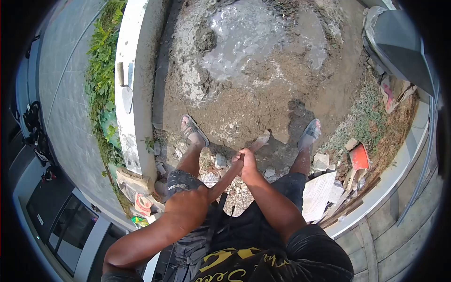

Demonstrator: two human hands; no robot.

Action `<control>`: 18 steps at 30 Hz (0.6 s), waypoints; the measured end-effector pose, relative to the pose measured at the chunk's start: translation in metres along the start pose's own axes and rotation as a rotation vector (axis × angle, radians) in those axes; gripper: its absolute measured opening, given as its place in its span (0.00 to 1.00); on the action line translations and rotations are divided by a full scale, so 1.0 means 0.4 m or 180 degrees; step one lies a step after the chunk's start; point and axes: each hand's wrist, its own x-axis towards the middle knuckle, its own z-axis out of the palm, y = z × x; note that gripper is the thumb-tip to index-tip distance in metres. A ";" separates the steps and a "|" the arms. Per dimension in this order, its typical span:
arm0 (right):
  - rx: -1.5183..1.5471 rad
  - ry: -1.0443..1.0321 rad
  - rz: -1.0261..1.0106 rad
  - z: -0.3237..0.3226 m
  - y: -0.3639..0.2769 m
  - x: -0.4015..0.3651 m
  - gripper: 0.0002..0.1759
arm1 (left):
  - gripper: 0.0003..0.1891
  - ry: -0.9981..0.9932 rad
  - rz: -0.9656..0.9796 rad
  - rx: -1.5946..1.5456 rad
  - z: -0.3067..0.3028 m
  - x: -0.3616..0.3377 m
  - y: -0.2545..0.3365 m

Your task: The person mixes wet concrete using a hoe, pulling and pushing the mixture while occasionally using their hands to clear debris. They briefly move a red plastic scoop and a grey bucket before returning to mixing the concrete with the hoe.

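A wooden handle (224,182) slants across the front of my body. My left hand (188,204) is closed round its near end, by my left thigh. Farther along, my right hand (246,162) wraps round the same handle, in front of my right forearm. The handle's far end is pale and dusty, low between my sandalled feet; I cannot make out a tool head. Beyond my feet, wet grey mix (249,35) lies pooled on brown, sandy ground (225,110).
A trowel (126,94) rests on the white wall (129,37) at left, beside plants. Rubble, a white board (319,195) and a red container (359,157) lie at right. A large grey container (399,47) stands upper right. Torn bags (136,183) lie lower left.
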 end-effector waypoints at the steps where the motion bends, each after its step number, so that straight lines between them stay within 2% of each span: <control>1: -0.0010 0.0074 -0.0033 0.022 0.016 -0.041 0.07 | 0.08 0.0162 0.0050 0.0037 0.015 -0.028 -0.023; 3: -0.0011 0.0205 -0.0105 0.067 0.054 -0.123 0.08 | 0.07 0.0298 0.0118 0.0174 0.027 -0.087 -0.071; 6: -0.0056 0.0055 -0.0026 0.123 0.115 -0.210 0.08 | 0.06 0.0548 0.0152 0.0311 0.069 -0.166 -0.154; 10: -0.0096 -0.0196 0.0161 0.180 0.200 -0.231 0.07 | 0.06 0.1184 0.0192 0.0331 0.158 -0.229 -0.295; 13: -0.0196 -0.0338 0.0169 0.269 0.260 -0.240 0.07 | 0.08 0.1573 -0.0017 0.0212 0.222 -0.221 -0.398; 15: -0.0329 -0.0294 0.0054 0.337 0.296 -0.228 0.07 | 0.13 0.1787 -0.0138 0.0045 0.288 -0.180 -0.486; 18: -0.0601 -0.0359 -0.0254 0.425 0.327 -0.183 0.06 | 0.09 0.1943 -0.0200 -0.0175 0.339 -0.104 -0.575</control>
